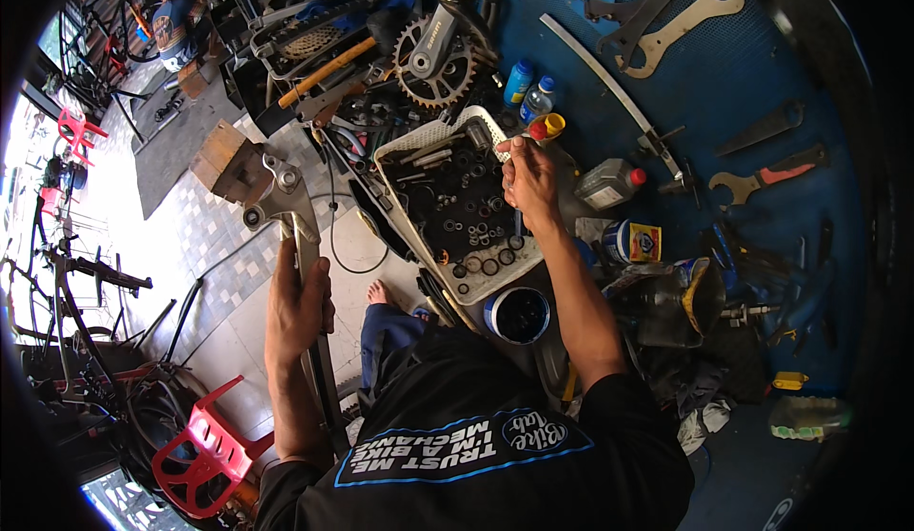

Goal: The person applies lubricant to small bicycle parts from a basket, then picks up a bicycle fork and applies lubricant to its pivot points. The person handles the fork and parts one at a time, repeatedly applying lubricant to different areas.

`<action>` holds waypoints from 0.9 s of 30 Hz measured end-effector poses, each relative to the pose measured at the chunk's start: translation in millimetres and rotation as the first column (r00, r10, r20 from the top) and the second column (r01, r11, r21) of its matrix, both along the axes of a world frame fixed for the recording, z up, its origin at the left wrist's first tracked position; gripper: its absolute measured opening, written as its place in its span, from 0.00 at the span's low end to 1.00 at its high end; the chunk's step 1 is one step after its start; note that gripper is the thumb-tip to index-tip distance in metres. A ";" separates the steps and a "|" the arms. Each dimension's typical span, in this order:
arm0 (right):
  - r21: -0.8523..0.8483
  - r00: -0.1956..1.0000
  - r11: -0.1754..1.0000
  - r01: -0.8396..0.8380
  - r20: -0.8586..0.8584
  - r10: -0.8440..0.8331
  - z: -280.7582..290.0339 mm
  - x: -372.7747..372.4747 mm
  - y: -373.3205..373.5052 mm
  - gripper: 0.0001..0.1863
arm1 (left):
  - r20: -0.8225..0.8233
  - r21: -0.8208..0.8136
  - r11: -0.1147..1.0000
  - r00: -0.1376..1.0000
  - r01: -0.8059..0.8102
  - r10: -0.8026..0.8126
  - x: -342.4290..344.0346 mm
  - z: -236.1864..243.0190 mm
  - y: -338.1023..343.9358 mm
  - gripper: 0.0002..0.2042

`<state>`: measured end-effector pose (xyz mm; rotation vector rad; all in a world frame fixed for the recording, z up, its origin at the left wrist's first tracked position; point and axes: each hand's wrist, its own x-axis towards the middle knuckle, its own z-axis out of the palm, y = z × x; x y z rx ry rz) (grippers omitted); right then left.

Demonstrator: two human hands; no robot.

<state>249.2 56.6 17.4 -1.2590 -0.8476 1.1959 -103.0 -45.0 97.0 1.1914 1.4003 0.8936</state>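
Two hands in view, both yours. Left hand (297, 314): curled about the tube of a silver-grey frame part (302, 217), thumb to the right, fingers to the left; you have hold of it just on the near side of its two pivot eyes. Right hand (530, 186): fingers folded in, thumb up against the index finger, over the right side of a white tray (404, 219); whether you pinch anything there, cannot tell.

Handling (judged): frame part probably metal, stiff, moderate in weight, not fragile; any grease around the eyes would make it slippery. Best hold: the straight tube, about where your left palm sits, clear of the eyes.

Appearance: part lies left of the tray. Forked head, two round eyes, smooth dull silver; tube looks darker toward the near end. Brown wooden block (227, 162) at its far left; contact unclear.

Outward: small rings (490, 266) at the tray's near end; white tub (517, 315) of dark matter just nearer; toothed chainring (455, 81) farther; blue tabletop (609, 133) right.
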 end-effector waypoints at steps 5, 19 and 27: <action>0.011 0.997 0.997 -0.074 0.029 0.074 -0.1 0.7 1.3 0.20 | -0.024 -0.003 1.000 1.000 -0.014 0.014 -1.6 -1.4 -1.5 0.25; -0.043 0.465 0.886 -0.462 0.839 0.283 -105.4 -89.8 10.8 0.33 | -0.081 0.031 0.999 0.997 -0.006 0.008 4.2 16.5 7.5 0.26; 0.240 0.683 0.772 -0.588 0.659 0.315 -2.9 -112.6 -38.0 0.39 | -0.023 0.318 0.944 0.994 -0.093 0.106 -8.0 27.8 34.2 0.20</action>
